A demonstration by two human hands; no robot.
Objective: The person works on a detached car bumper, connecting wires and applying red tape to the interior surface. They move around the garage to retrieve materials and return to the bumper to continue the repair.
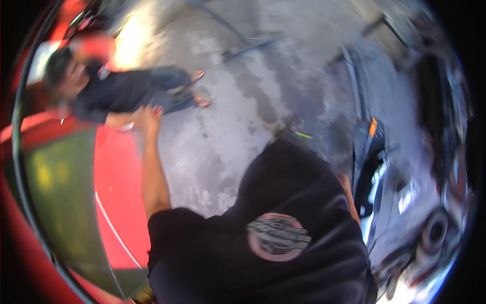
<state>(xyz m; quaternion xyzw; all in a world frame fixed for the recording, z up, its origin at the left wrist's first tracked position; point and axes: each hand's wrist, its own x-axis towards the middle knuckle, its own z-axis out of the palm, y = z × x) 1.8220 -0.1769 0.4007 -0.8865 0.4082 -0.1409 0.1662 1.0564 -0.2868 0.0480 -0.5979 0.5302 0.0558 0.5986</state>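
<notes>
My left arm stretches forward beside a red vehicle. At its end my left hand (147, 120) is curled closed, blurred by motion. A small red spot and a pale bit show by its fingers, but what it holds is too smeared to name. Just beyond it stands a person (131, 91) in dark clothes and sandals, close to the vehicle's red panel (119, 167). On the right, only part of my right forearm (349, 197) shows past my dark shirt. My right hand itself is hidden.
A greenish vehicle window (61, 187) fills the left side. Dark bars (248, 49) lie on the stained concrete floor (212, 137). To my right are a black part with an orange reflector (373, 127) and a round, tyre-like object (435, 230) among clutter.
</notes>
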